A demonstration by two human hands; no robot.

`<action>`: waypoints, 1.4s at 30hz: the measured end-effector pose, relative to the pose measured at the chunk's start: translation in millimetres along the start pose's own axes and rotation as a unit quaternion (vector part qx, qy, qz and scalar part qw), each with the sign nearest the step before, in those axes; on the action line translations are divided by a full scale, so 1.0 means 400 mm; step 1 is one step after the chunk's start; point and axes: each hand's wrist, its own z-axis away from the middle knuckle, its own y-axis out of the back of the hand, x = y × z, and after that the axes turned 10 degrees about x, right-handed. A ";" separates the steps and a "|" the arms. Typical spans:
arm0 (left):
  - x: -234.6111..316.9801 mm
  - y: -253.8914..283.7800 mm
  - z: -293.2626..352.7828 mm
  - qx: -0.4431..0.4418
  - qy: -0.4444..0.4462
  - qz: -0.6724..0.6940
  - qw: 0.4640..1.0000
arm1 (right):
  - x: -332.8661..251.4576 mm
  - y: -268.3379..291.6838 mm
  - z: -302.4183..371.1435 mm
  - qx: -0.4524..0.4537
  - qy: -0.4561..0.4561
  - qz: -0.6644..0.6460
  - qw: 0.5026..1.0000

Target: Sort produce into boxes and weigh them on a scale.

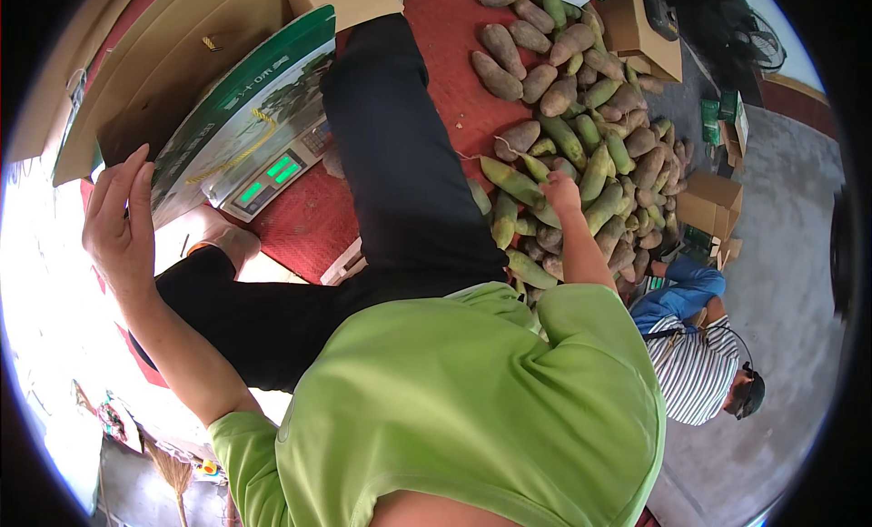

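My right hand (560, 193) reaches into a big heap of produce on a red sheet, closed round the thick end of a slim green radish (534, 167) with a thin root. Its fingertips are partly hidden. Around it lie more long green radishes (563, 139) and brownish-pink, sweet-potato-like roots (499, 76). On the other side, my left hand (123, 223) is raised with fingers stretched out beside the edge of an open cardboard box (195, 59), holding nothing. The box has a green printed side with a yellow cord and rests on a digital scale (263, 184) with lit green displays.
My dark-trousered leg (391, 118) stretches between box and heap. At right, a person in a striped shirt (695, 373) sits close to the heap. Small cartons (708, 203) and a black fan (758, 46) stand beyond. A broom (173, 472) is at lower left.
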 end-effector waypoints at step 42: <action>0.014 0.020 -0.023 -0.011 -0.039 0.013 0.999 | -0.163 0.017 -0.003 -0.046 -0.018 0.035 0.998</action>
